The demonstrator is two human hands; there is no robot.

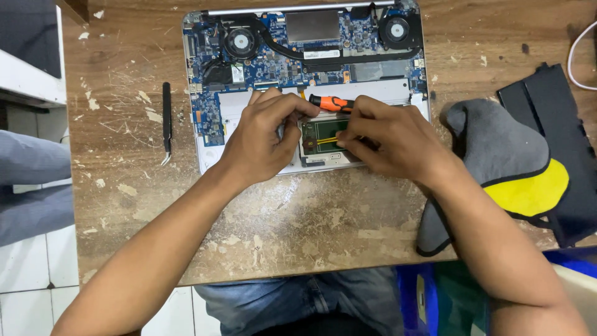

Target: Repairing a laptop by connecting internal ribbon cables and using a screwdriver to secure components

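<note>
- I see an opened laptop [311,56] lying base-up on the worn wooden tabletop [280,230], its bottom cover already off, so the blue circuit board, two fans and a heat pipe are bared.
- My left hand [264,140] rests on the lower half of the chassis, fingers curled and pressed together near the left edge of the green trackpad board [323,138]; I cannot tell whether they pinch anything.
- My right hand [385,140] is closed around an orange-and-black screwdriver [329,102], which lies across the top of that trackpad board, tip hidden under the left fingers.
- Progress, as I judge it: the opening-up is done and the battery bay looks empty (pale bare metal shows there), while the main board, fans and trackpad board are still seated.
- Black tweezers [166,121] lie on the tabletop left of the laptop, well apart from both hands.
- A grey-and-yellow cloth pouch [504,162] sits to the right, partly over a black panel [559,124].
</note>
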